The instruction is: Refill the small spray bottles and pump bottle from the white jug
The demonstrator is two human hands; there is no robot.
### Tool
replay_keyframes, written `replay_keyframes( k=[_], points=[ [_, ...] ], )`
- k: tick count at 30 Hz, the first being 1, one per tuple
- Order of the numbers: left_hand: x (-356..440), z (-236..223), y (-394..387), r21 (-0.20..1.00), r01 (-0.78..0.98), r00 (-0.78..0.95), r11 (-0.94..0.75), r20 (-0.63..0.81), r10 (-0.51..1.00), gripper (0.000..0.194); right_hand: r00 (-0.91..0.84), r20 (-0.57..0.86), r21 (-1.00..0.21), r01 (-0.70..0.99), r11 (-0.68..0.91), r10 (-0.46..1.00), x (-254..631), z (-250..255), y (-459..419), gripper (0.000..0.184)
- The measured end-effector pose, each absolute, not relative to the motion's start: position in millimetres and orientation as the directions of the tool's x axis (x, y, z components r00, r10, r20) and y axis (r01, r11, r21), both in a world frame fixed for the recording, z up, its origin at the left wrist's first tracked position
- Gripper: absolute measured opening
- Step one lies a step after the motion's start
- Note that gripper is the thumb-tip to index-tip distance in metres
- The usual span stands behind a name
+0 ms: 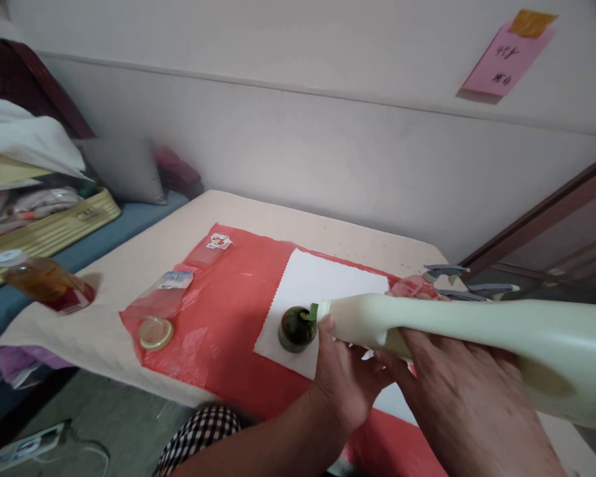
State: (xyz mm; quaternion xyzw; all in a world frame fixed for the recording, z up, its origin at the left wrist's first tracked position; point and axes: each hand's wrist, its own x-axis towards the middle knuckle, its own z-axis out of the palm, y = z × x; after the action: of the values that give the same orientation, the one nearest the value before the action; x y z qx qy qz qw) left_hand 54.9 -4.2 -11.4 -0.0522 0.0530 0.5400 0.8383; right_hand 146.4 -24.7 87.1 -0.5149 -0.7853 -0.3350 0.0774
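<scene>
At the near right, the right hand [469, 387] grips a pale jug [477, 318], tilted almost level, while the left hand [346, 384] cups its neck. Just left of its mouth, a dark green jar [296, 330] stands on white paper [322, 279]; whether jug and jar touch, I can't quite tell. A slipped grip could topple the jar.

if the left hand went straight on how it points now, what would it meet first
Likely the pale green jug, which the left hand already seems to touch near its mouth; exact contact is hard to judge here.
</scene>
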Motion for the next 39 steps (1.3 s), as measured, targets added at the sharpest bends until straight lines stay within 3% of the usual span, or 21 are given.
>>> replay_keyframes(
  k=[16,30,35,39],
  points=[
    [52.5,-4.2,-4.8,-0.047,-0.902,0.431,0.429,-0.169,0.887,0.063,-0.477,0.459,0.456,0.85,0.262,0.75,149.5,88.2,-28.1,0.031],
    [46.3,-1.1,1.2,0.094,-0.872,0.443,0.48,-0.261,0.857,0.059,-0.458,0.497,0.41,0.873,0.266,0.737,175.3,69.3,-26.3,0.051],
    [32.8,6.2,15.7,0.256,-0.875,0.33,0.411,-0.306,0.893,0.056,-0.398,0.541,0.239,0.917,0.319,0.741,187.6,57.1,-10.1,0.055],
    [8.8,21.9,28.7,0.397,-0.884,0.188,0.248,-0.184,0.965,0.043,-0.218,0.604,-0.067,0.944,0.322,0.766,187.0,51.8,15.8,0.065]
  ],
)
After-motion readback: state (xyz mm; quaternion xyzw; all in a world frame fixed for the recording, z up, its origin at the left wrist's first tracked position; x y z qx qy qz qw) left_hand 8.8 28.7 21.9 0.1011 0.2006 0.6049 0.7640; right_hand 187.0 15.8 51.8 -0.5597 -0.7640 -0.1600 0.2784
